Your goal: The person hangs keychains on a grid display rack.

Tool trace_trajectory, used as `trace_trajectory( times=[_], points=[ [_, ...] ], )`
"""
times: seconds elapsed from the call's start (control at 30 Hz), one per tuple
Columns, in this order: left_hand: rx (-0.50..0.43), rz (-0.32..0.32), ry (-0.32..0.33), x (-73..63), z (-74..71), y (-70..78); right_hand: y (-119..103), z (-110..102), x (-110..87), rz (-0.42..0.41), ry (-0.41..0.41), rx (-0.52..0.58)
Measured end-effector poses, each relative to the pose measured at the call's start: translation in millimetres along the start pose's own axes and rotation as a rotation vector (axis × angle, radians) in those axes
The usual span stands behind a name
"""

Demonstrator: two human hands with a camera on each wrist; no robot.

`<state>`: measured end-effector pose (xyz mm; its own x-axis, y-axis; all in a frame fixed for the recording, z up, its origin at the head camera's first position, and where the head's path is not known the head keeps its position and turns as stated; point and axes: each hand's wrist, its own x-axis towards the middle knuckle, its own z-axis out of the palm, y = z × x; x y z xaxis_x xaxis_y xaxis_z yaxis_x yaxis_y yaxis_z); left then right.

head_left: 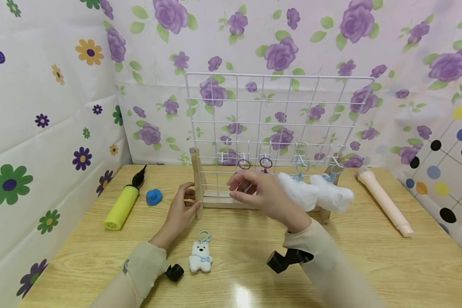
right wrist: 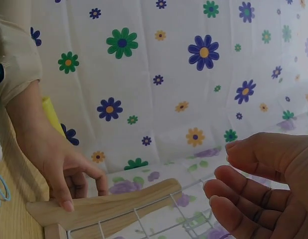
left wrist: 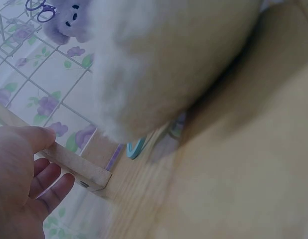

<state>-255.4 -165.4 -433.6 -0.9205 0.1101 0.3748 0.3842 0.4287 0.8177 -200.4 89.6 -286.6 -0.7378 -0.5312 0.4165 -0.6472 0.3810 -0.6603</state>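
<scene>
My left hand (head_left: 180, 209) grips the left wooden upright (head_left: 197, 179) of a display rack, thumb in front and fingers behind. The rack's white wire grid (head_left: 277, 76) rises above its wooden base. My right hand (head_left: 267, 194) hovers before the grid, fingers loosely bent and nothing held. Beside it, two white plush keychains (head_left: 298, 190) hang from hooks by blue rings. Purple rings (head_left: 266, 162) hang further left, their plush mostly hidden behind my right hand; one purple plush (left wrist: 77, 20) shows in the left wrist view. A white bear keychain (head_left: 201, 258) lies on the table between my forearms.
On the left of the table (head_left: 246, 273) lie a yellow hand pump (head_left: 122, 207) with a black nozzle and a small blue duck (head_left: 154, 197). A pale pink tube (head_left: 385, 201) lies at the right. Flower-printed cloth hangs behind the rack.
</scene>
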Motion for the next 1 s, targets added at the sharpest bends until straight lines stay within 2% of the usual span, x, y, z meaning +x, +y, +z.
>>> trace_trajectory(
  times=[0.13,0.5,0.87,1.0],
  points=[
    [-0.003,-0.001,-0.003,0.3,-0.1,0.9,5.6,11.2,-1.8,0.047,-0.021,0.001],
    [-0.018,0.013,0.011,0.5,0.4,-0.8,23.4,44.5,-1.9,0.072,-0.107,0.097],
    [-0.013,0.003,0.014,1.8,0.4,-0.8,41.0,73.3,1.5,0.131,-0.194,0.079],
    [0.000,0.018,0.023,1.0,1.0,-1.5,49.6,83.3,3.4,0.145,-0.224,0.085]
  ],
)
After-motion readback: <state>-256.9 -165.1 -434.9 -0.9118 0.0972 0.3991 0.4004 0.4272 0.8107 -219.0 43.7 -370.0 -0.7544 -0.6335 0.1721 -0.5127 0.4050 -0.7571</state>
